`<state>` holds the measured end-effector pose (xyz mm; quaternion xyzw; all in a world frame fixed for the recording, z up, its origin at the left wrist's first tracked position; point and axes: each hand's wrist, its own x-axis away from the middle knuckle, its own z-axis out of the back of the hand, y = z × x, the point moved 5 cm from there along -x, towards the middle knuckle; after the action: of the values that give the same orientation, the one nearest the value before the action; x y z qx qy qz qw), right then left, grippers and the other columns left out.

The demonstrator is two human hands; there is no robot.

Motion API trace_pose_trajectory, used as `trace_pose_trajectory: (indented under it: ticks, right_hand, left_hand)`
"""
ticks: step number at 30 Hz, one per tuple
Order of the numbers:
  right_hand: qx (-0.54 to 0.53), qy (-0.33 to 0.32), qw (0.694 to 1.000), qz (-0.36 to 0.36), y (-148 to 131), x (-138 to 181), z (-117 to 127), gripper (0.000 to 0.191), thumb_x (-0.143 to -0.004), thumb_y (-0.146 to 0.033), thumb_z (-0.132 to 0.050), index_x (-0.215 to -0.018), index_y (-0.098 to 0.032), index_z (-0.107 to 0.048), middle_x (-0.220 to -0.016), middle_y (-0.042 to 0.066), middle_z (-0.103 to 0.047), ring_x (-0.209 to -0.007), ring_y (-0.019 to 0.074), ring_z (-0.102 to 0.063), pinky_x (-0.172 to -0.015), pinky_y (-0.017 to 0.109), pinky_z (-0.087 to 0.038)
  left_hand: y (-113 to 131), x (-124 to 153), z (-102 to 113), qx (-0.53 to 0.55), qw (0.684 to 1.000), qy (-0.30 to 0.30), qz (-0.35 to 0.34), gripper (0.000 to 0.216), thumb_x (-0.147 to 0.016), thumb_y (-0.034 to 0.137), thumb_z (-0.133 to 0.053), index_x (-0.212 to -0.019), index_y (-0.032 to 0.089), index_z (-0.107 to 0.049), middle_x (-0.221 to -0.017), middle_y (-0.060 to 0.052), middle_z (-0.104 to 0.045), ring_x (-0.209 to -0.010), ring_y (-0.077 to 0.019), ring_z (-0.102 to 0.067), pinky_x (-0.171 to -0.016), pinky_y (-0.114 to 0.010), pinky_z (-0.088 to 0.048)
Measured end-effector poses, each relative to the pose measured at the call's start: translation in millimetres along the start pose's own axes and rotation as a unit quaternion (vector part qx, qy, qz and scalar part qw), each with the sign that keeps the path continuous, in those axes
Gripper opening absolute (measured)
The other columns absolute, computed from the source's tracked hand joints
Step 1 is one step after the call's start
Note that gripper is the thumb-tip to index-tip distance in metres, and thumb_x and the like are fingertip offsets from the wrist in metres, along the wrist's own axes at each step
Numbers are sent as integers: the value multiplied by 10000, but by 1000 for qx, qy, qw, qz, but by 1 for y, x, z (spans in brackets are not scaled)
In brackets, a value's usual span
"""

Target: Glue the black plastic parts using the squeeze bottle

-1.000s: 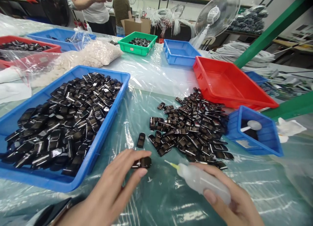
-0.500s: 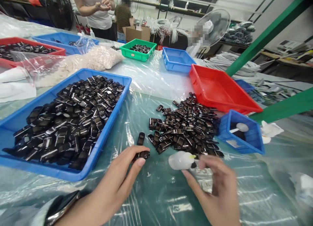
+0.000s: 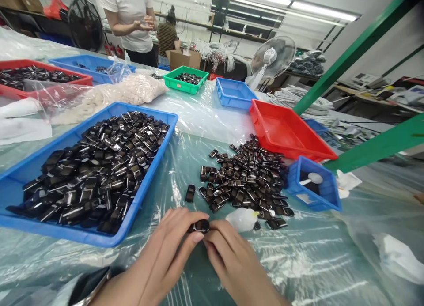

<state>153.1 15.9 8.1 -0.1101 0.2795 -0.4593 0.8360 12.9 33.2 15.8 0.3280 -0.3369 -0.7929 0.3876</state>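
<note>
Plastic-covered table [image 3: 298, 262], workshop bkgd. One black part [image 3: 201, 226] is pinched betw. fingertips of left hand [image 3: 165, 257] & right hand [image 3: 232, 262], both closed on it, near loose pile [image 3: 245, 178]; squeeze bottle [image 3: 241, 219] lies just beside.

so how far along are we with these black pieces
Hard to say which heap is finished: the blue tray is heaped full and a loose pile lies on the table. In hand: left hand and right hand pinch one piece; the bottle lies beside. The red tray holds nothing, so much likely remains.
</note>
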Motion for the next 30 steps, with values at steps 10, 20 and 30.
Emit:
trace_pose_trajectory:
  ticks: [10, 20, 30]
  right_hand:
    - [-678, -13, 664, -316, -3, 5, 7, 160, -832, -321, -730, -818, -191, -639, -686, -34, -615, -601, 59, -581, -562, 159, -504]
    - [-775, -13, 565, -282, 3, 12, -16, 103, -854, -266, -702, -820, -196, -635, -584, -60, -551, -472, 28, -458, -464, 112, -435]
    - [-791, -28, 556, -252, 3, 12, -19, 76, -884, -247, -662, -832, -196, -642, -592, -54, -555, -484, 30, -455, -486, 109, -434]
  left_hand:
    - [13, 0, 0, -31, 993, -5, -114, 273, -1065, 306, -271, -1250, 202, -442, -887, -32, -570, -789, -189, -536, -723, -301, -419]
    - [16, 2, -2, -44, 989, -7, -143, 298, -1071, 297, -245, -1240, 161, -449, -889, -39, -556, -764, -177, -499, -719, -287, -397]
    - [22, 1, 1, -70, 984, 13, -166, 309, -1072, 301, -251, -1191, 132, -480, -837, -37, -578, -721, -161, -518, -687, -262, -421]
